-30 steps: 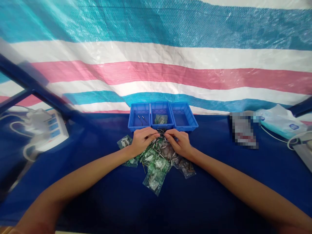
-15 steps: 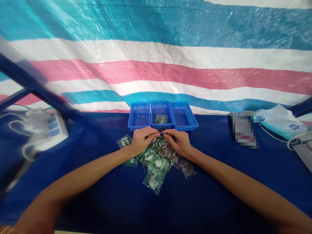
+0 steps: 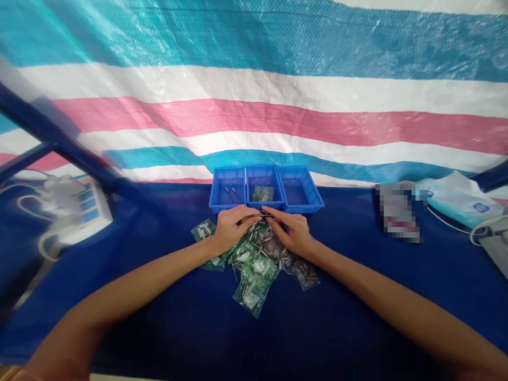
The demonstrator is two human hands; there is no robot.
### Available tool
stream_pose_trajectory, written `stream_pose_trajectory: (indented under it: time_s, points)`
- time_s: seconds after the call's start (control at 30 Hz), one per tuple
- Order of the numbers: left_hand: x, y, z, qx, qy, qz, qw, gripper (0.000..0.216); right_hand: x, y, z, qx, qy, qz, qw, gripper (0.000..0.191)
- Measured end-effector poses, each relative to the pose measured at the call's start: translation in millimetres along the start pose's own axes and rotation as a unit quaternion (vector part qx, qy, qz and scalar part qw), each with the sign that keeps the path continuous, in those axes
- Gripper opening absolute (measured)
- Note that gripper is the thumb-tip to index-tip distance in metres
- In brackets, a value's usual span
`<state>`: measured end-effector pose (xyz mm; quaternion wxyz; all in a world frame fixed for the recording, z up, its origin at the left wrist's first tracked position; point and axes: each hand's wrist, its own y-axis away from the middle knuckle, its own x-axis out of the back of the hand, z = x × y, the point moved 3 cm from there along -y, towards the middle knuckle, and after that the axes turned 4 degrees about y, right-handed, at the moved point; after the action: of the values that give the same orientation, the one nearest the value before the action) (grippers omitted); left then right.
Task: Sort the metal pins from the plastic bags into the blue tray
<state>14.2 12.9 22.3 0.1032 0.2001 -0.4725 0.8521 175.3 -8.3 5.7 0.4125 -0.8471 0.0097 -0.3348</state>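
Note:
My left hand [image 3: 230,227] and my right hand [image 3: 290,230] rest on a heap of small clear and green plastic bags [image 3: 254,264] holding little metal pins, on a blue table. Both hands have their fingers curled and pinched together at the far edge of the heap, fingertips almost meeting over loose pins [image 3: 260,216]. What each pinch holds is too small to name. Just beyond stand three joined blue bins. The left bin [image 3: 227,194] holds a few loose pins, the middle bin [image 3: 262,191] holds a small bag, and the right bin [image 3: 300,193] looks bare.
A white power strip with cables [image 3: 75,209] lies at the far left. A blurred packet [image 3: 397,212], a pack of tissues [image 3: 456,198] and a white cable sit at the far right. A striped tarpaulin [image 3: 254,106] hangs behind the bins.
My right hand's fingers have reached slightly farther left toward my left hand. The arms and the bags have hardly moved.

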Motion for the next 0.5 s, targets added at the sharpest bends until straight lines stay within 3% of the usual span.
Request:
stream_pose_trajectory:
  time_s: [0.3,0.5]
  points:
    - [-0.3,0.2,-0.6,0.006,-0.005,0.009,1.000,0.011,-4.0,2.0,-1.2,0.053,0.016,-0.013,0.998,0.044]
    - [-0.7,0.8,-1.2,0.009,0.001,0.011,1.000,0.010,-7.6,2.3,0.2,0.050,0.004,-0.035,0.998,0.050]
